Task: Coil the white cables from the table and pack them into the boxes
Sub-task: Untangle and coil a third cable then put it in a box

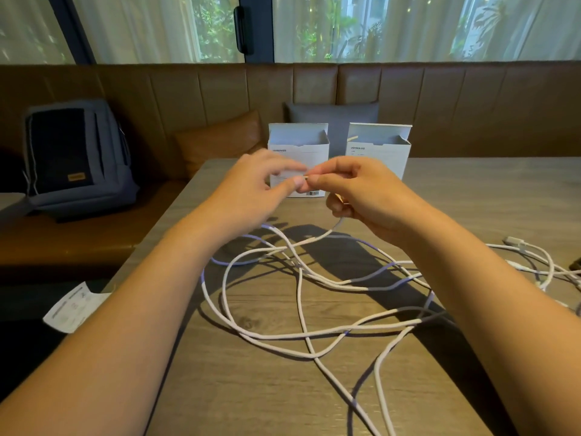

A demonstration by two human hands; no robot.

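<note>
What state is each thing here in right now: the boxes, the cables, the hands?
Left box: upright, top flap open.
Right box: upright, top flap open.
White cable: uncoiled, sprawled in loops on the table.
Second cable: loose at the table's right edge.
Right hand: pinching the cable's end.
Left hand: fingertips at that end.

Soft daylight, dim room
Light enters through the curtained windows [408, 26] behind; arms cast dark shadows on the table [471, 190]; left hand [251, 187] slightly motion-blurred; edges bend.
</note>
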